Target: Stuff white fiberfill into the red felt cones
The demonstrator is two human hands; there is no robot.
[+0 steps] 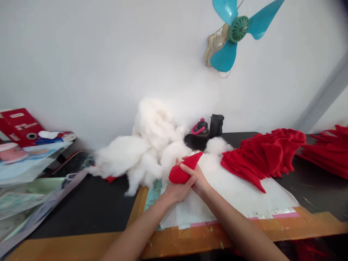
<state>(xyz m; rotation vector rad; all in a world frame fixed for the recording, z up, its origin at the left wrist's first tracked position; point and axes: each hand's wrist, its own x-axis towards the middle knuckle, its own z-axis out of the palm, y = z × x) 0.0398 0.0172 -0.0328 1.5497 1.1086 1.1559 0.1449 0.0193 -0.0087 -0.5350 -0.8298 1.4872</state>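
Both my hands are wrapped round a red, pointed felt piece (pixel 180 175), plump as if stuffed, its tip angled up to the right. My left hand (pixel 177 191) cups it from below, its thumb crossing toward my right hand. My right hand (pixel 198 178) grips its right side with fingers across the front. Just behind lies a big heap of white fluffy stuffing (pixel 153 127). To the right, a pile of red felt pieces (pixel 268 154) rests on a white sheet (pixel 236 199).
More red felt pieces (pixel 328 150) lie at the far right. A bottle with a pink strap (pixel 200 131) and a black pouch (pixel 216 125) stand by the wall. Red box files (pixel 21 125) and papers (pixel 32 159) are at left. A blue-bladed fan (pixel 237 29) hangs above.
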